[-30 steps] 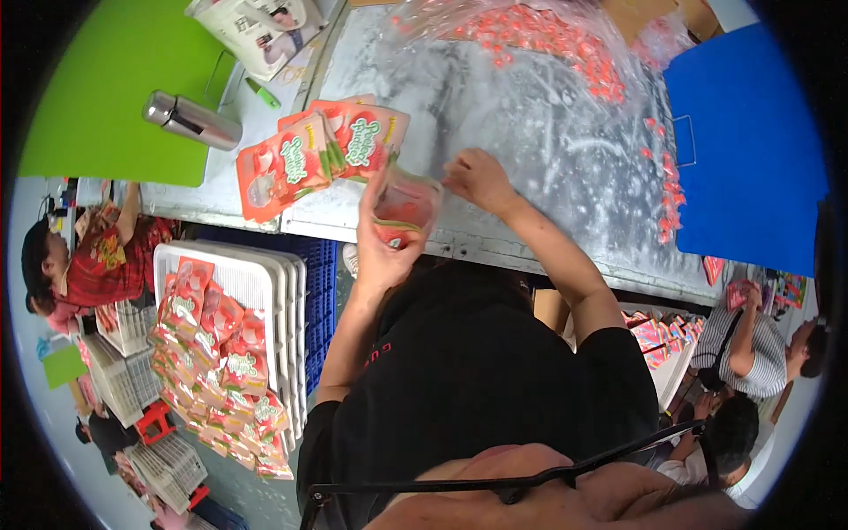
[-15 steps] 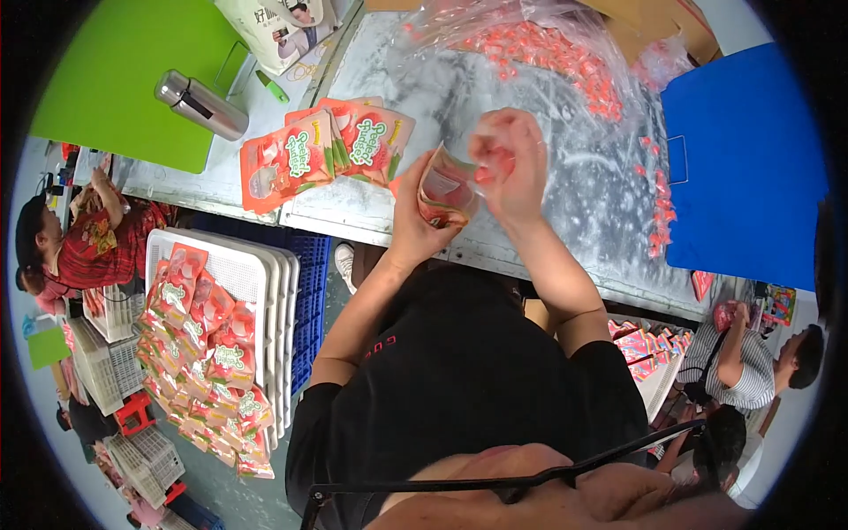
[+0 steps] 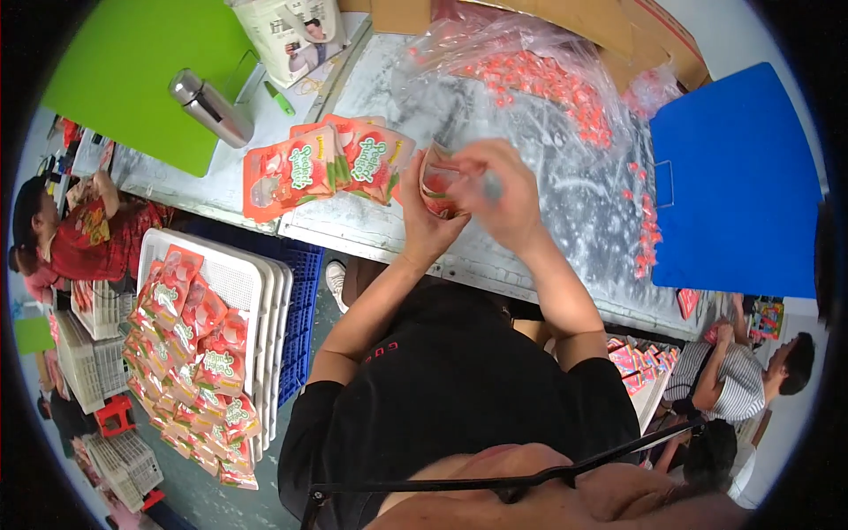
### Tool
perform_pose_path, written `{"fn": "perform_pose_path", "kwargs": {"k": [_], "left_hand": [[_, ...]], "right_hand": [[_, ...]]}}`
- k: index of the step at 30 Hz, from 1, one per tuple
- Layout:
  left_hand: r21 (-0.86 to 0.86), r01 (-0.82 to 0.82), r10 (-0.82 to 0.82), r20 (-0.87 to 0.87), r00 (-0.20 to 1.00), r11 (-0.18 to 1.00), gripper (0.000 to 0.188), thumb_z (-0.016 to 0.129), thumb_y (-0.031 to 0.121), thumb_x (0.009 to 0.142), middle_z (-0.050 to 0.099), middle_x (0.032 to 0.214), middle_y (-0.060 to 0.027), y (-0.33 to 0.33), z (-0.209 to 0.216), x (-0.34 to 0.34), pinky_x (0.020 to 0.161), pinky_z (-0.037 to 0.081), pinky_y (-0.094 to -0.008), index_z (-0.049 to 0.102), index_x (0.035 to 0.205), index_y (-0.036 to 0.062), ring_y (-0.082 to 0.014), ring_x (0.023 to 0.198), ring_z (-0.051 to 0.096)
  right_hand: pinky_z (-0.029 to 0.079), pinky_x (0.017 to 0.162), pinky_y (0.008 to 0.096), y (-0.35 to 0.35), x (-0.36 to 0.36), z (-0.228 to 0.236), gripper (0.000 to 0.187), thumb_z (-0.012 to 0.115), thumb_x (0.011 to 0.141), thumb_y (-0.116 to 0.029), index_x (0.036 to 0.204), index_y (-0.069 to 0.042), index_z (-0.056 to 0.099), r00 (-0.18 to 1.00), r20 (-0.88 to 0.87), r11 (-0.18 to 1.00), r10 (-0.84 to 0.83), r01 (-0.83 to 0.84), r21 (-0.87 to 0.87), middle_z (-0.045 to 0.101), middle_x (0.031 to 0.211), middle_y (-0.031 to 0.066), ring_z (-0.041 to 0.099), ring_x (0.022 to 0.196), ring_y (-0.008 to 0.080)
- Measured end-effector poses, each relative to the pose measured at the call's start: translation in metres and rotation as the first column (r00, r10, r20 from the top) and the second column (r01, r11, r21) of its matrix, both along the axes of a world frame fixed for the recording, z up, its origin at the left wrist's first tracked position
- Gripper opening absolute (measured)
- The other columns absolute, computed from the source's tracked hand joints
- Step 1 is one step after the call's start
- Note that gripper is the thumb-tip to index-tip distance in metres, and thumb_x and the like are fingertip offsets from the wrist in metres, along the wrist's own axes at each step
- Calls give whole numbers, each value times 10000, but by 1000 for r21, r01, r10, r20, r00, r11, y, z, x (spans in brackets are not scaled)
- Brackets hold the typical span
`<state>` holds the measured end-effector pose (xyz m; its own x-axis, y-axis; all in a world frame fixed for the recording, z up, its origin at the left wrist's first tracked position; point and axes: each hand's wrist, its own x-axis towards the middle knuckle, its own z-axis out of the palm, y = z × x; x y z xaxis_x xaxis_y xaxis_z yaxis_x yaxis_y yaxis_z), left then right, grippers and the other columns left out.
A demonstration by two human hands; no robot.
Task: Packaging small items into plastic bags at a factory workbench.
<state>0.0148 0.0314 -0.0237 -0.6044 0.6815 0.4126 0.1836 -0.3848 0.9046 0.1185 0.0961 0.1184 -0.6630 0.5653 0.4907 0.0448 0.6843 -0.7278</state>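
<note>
Raises both forearms from the lower edge with elbows bent, angled inward to meet above the near side of the grey table [image 3: 574, 216]. Cups the left hand [image 3: 429, 225] around a small red pouch [image 3: 435, 183], with the thumb along its near side and the other fingers bent round its left. Leaves those fingers partly open, only as wide as the pouch itself, with a firm enough wrap to hold it upright and open-mouthed toward the head. Tips the right hand [image 3: 505, 194] over from the right, with a bent wrist and fingers pointing left, right at the mouth of the pouch. Curls the right fingers to some degree, but cannot tell through the blur how far open, or around what (perhaps touching the pouch's right rim, perhaps just above it).

Has a fan of flat pouches [image 3: 296, 177] lying on the table, near the left hand and to its left. Has a heap of red packets [image 3: 579, 102] under clear plastic [image 3: 446, 44] farther off, beyond the right hand, and a row of loose packets [image 3: 647, 234] well to the right, beside a blue board [image 3: 733, 185].
</note>
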Motion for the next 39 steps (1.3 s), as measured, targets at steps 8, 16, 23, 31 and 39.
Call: {"fn": "perform_pose_path", "kwargs": {"k": [8,16,23,31,39], "left_hand": [[48,137,-130,-121,984,989,1334,987,285,446,397,1455,-156,-28,-4,-15,1051,390,-420,231,1512,17,-304,1286,457],[-349,690,-719,63,692,634,871,879,14,615,466,1481,-150,-27,28,-74,1130,362,-386,467,1380,-40,-239,1383,424],[-336,583,-540,221,812,739,762,899,85,629,664,1224,-119,-28,15,-48,946,519,-339,568,1313,23,-192,1128,629],[-351,659,-698,23,716,665,974,904,70,598,567,1382,-118,-24,6,-67,980,471,-301,427,1444,-1,-170,1180,568],[-187,679,-678,79,731,710,240,821,55,731,725,874,-47,-39,9,-43,723,523,-260,760,962,42,-110,794,652]], "right_hand": [[509,721,393,20,27,-19,170,653,732,-40,890,-41,590,821,528,831,217,-439,341,581,909,85,598,879,287],[507,714,377,-2,15,-10,101,627,774,-65,869,-42,604,781,595,757,190,-502,418,576,896,76,601,898,272],[510,760,423,3,-6,3,95,641,723,1,812,-27,658,298,947,801,123,-593,82,659,784,144,652,806,348],[518,822,444,-12,6,11,181,630,747,0,924,0,668,737,649,806,191,-495,325,679,893,149,671,863,350],[516,808,448,2,12,-6,293,590,753,26,1037,-32,632,445,840,845,311,-535,-29,619,1087,226,612,938,425]]}}
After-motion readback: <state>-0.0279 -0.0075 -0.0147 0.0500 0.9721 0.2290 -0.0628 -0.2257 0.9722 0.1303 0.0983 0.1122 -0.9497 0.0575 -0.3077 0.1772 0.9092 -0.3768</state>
